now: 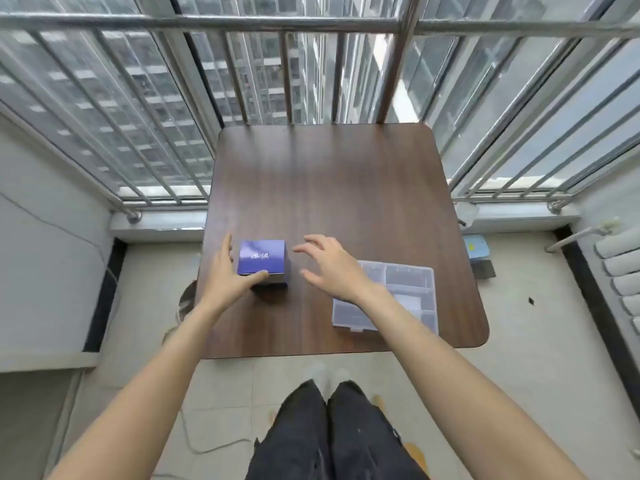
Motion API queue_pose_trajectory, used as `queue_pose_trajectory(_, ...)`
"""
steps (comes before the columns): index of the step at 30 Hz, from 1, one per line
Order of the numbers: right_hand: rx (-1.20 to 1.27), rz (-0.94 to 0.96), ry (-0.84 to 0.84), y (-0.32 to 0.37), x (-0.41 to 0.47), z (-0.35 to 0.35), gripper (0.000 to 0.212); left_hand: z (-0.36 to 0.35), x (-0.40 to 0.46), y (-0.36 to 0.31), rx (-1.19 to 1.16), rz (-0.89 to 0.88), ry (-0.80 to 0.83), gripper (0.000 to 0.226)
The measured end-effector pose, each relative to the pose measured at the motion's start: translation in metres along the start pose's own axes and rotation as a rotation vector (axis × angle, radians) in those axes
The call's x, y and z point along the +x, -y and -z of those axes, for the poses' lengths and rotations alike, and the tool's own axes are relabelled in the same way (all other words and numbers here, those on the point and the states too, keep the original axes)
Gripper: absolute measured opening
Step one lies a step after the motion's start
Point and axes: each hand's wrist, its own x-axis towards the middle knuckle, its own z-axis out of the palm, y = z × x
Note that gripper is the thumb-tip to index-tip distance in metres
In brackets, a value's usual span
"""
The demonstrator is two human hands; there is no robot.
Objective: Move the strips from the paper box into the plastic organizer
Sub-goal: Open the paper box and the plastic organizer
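A small blue paper box [262, 258] with its lid closed stands on the left part of the brown table [329, 181]. My left hand [228, 275] is at its left side, thumb curled against the near edge and fingers along the left wall. My right hand [332, 265] hovers just right of the box with fingers spread, touching nothing. A clear plastic organizer [398, 299] with several compartments lies closed on the table's right near corner, partly under my right wrist. No strips are visible.
Metal window bars [311, 26] rise right behind the table's far edge. A blue-lidded container [476, 247] sits on the floor to the right. A cable [197, 441] lies on the floor tiles by my legs.
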Motion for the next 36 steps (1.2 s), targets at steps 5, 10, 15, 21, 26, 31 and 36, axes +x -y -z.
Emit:
queue_pose_trajectory(5,0.009,0.125,0.083,0.017,0.043,-0.023,0.042,-0.007,0.008,0.027,-0.237,0.013,0.095,0.102)
queue_pose_trajectory(10,-0.307,0.266,0.055,0.018,0.068,-0.018,0.038,-0.021,0.017,0.048,-0.122,-0.158,0.035,0.094)
queue_pose_trajectory(15,-0.606,0.472,-0.008,0.026,0.075,-0.023,0.044,-0.034,0.019,0.055,-0.186,-0.261,-0.121,0.093)
queue_pose_trajectory(21,-0.631,0.497,-0.082,0.026,0.073,-0.014,0.061,-0.045,0.030,0.051,-0.305,-0.383,-0.175,0.089)
queue_pose_trajectory(26,-0.662,0.583,-0.069,0.020,0.065,-0.012,0.052,-0.054,0.029,0.056,-0.355,-0.418,-0.192,0.082)
queue_pose_trajectory(31,-0.668,0.520,-0.007,0.024,0.044,-0.011,0.044,-0.061,0.017,0.061,-0.328,-0.456,-0.178,0.072)
queue_pose_trajectory(36,-0.325,0.430,-0.064,0.015,0.040,-0.006,0.040,-0.065,0.002,0.065,-0.297,-0.506,-0.186,0.074)
